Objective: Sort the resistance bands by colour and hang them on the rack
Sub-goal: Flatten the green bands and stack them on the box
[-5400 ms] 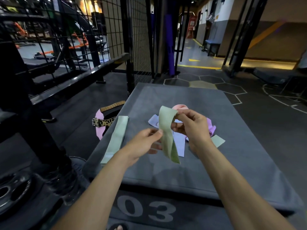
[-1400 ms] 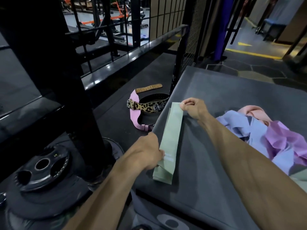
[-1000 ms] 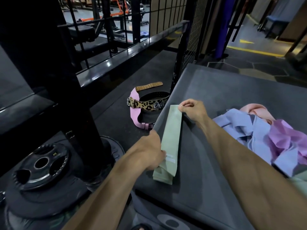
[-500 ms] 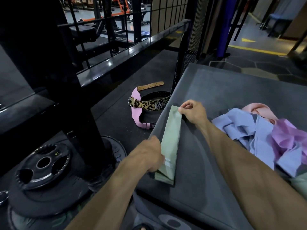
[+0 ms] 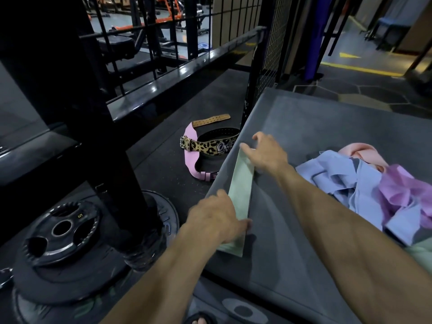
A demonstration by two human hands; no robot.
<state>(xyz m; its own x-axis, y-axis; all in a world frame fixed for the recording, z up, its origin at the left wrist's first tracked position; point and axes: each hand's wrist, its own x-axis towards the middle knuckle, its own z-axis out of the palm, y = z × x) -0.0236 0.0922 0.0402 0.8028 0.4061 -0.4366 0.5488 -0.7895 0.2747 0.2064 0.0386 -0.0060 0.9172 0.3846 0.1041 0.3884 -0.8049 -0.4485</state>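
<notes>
Setting: gym floor [image 5: 163,160] of dark rubber is seen, with a black rack frame [image 5: 112,146] at the left and weight plates [image 5: 60,232] stacked at its foot.
Surface: a grey padded box [image 5: 327,127] is placed to the right of the frame.
Green bands: a flat stack of pale green bands [image 5: 240,195] is laid lengthwise along the box's left edge.
Left hand [image 5: 215,220]: it is rested flat on the near end of the green stack, fingers extended; nothing is gripped.
Right hand [image 5: 268,153]: it is spread open at the far end of the stack, fingertips touching or just above it; which cannot be told.
Unsorted bands: blue bands [image 5: 346,181], purple bands [image 5: 402,190] and a pink band [image 5: 360,150] are heaped at the right of the box.
Floor item: a leopard-print lifting belt [image 5: 208,146] with a pink strap is left beside the box.
</notes>
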